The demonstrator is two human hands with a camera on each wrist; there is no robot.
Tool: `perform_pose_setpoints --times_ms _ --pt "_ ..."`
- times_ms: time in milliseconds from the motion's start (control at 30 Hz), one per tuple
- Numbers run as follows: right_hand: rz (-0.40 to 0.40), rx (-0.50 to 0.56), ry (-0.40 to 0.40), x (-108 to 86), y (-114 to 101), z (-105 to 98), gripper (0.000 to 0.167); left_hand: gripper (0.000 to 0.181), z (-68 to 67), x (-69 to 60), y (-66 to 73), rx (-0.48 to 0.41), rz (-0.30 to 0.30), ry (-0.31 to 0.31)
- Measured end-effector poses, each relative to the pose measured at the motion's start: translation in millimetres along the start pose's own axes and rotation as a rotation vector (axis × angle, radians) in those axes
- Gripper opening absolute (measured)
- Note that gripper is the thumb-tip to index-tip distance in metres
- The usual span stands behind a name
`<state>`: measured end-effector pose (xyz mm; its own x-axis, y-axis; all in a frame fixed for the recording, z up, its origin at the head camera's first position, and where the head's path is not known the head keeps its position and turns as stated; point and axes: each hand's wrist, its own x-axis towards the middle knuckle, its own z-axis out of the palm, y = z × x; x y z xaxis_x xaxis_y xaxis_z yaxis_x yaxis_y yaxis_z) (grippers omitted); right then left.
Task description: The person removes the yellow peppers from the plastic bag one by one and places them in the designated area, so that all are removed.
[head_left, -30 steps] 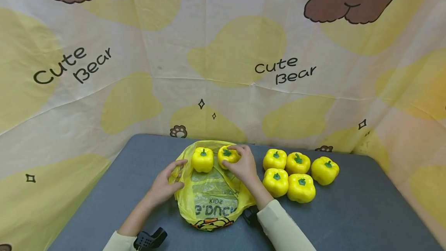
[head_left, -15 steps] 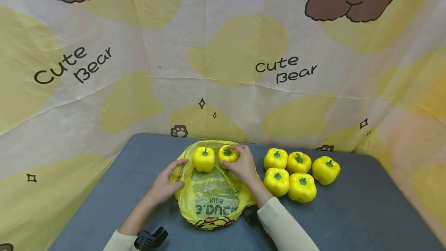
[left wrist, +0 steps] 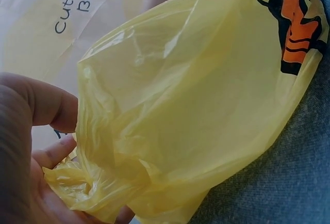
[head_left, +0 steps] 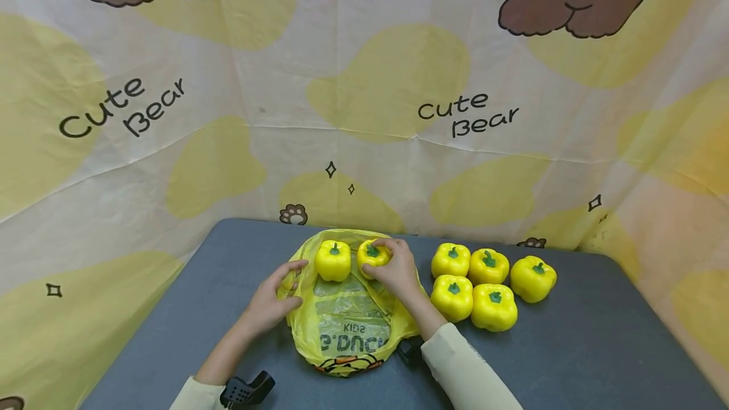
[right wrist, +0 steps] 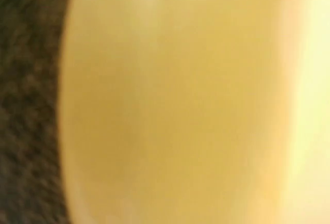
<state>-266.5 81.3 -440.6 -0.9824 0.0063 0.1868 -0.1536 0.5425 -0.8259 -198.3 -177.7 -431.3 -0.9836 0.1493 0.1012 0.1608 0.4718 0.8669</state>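
Note:
A yellow plastic bag (head_left: 354, 328) with printed letters lies open-mouthed on the table. One yellow bell pepper (head_left: 333, 261) with a green stem is inside its far part. My right hand (head_left: 398, 271) holds a second bell pepper (head_left: 371, 254) between thumb and fingers, just right of the first, within the bag's mouth. On the left, my left hand (head_left: 272, 296) grips the bag's edge, thumb and fingers apart; in the left wrist view the bag (left wrist: 170, 105) bunches against the palm. Blurred yellow plastic (right wrist: 175, 100) fills most of the right wrist view.
Several more bell peppers (head_left: 493, 307) stand in a group right of the bag. The dark grey table (head_left: 598, 340) ends at a printed cloth backdrop (head_left: 364, 81). A black wrist device (head_left: 247, 390) is near the left sleeve.
Both hands, the bag and the peppers stay practically where they were. Only a slight shift of the head view shows.

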Motion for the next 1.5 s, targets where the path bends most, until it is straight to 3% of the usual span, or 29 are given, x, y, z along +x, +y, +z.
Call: perform_pose_setpoints --times_ms 467,900,1500 --pt "-0.02 0.075 -0.053 -19.7 -27 -29 0.041 0.063 0.0 -0.8 -0.5 0.06 0.018 0.032" --pt "-0.116 0.098 -0.009 -43.5 -47 -60 0.039 0.064 -1.2 -1.4 -0.3 0.042 0.016 0.021" --pt "-0.198 0.056 0.048 -74.4 -46 -105 0.042 0.063 -0.7 -1.1 -2.7 0.047 0.04 0.025"
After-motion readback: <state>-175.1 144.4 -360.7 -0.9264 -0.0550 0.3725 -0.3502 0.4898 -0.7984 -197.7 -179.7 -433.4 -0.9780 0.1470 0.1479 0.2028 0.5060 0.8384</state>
